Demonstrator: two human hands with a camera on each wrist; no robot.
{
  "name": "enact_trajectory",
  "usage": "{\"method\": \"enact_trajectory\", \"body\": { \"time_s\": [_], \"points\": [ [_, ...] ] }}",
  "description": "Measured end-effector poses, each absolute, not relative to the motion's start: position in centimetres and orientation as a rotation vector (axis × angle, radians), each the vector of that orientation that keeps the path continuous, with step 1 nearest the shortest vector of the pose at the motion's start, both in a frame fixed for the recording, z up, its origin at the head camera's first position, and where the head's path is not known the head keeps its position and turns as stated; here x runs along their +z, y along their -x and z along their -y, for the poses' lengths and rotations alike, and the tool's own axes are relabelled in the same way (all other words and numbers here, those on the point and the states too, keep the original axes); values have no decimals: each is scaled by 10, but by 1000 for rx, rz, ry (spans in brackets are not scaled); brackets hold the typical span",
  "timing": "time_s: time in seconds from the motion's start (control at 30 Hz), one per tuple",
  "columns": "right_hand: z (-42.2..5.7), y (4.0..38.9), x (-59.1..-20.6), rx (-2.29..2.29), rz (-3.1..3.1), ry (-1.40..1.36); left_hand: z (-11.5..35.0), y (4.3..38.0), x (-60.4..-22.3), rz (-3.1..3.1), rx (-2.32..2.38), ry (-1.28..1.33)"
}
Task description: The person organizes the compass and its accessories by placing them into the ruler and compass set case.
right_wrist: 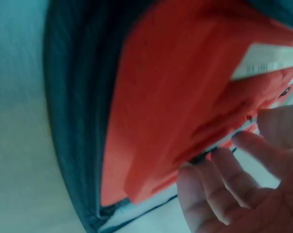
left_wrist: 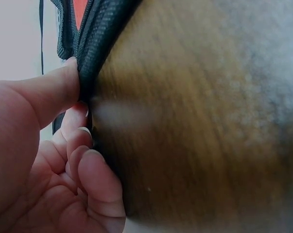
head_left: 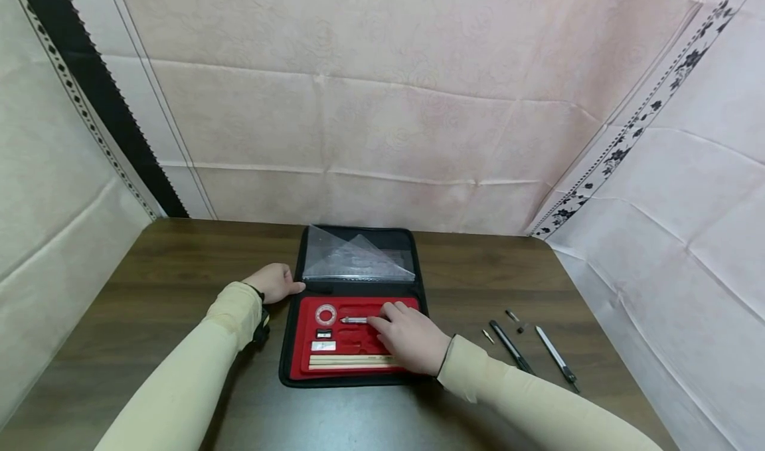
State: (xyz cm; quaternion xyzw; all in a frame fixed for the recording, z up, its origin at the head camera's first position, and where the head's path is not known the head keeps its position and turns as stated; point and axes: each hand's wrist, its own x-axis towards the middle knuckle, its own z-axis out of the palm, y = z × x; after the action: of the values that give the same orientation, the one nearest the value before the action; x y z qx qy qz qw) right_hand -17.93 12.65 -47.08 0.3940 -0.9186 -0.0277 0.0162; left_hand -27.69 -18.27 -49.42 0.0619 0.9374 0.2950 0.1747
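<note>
A black zip case (head_left: 287, 361) lies unfolded on the table, with a red tray (head_left: 303, 338) in its near half. At the fold, my left hand (head_left: 275, 282) pinches the case's left edge (left_wrist: 95, 48) between thumb and index finger. My right hand (head_left: 406, 337) reaches over the tray's right side, thumb and fingertips round a slim silver drawing tool (head_left: 354, 320) in its slot. The tool's pointed end faces left; its other end is hidden under the fingers. Beside it sit a white ring (head_left: 325, 315), a sharpener (head_left: 323, 333), an eraser (head_left: 323, 346) and wooden pencils (head_left: 349, 360).
Clear set squares (head_left: 352, 258) are tucked into the lid pocket. On the table at the right lie a black slim tool (head_left: 510, 348), a silver one (head_left: 554, 353) and two small metal pieces (head_left: 514, 319). Cloth-covered walls rise behind the table and at both sides.
</note>
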Motion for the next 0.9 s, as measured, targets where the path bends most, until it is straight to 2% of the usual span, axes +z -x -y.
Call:
{"method": "enact_trajectory", "body": {
  "time_s": [0.53,0.9],
  "points": [
    [-131,173,-487,-157,2793,-1234,181,275,-493,-2636,834,-146],
    [-147,166,-479,-36,2940,-1177,182,275,-490,-2639,825,-164]
  ]
}}
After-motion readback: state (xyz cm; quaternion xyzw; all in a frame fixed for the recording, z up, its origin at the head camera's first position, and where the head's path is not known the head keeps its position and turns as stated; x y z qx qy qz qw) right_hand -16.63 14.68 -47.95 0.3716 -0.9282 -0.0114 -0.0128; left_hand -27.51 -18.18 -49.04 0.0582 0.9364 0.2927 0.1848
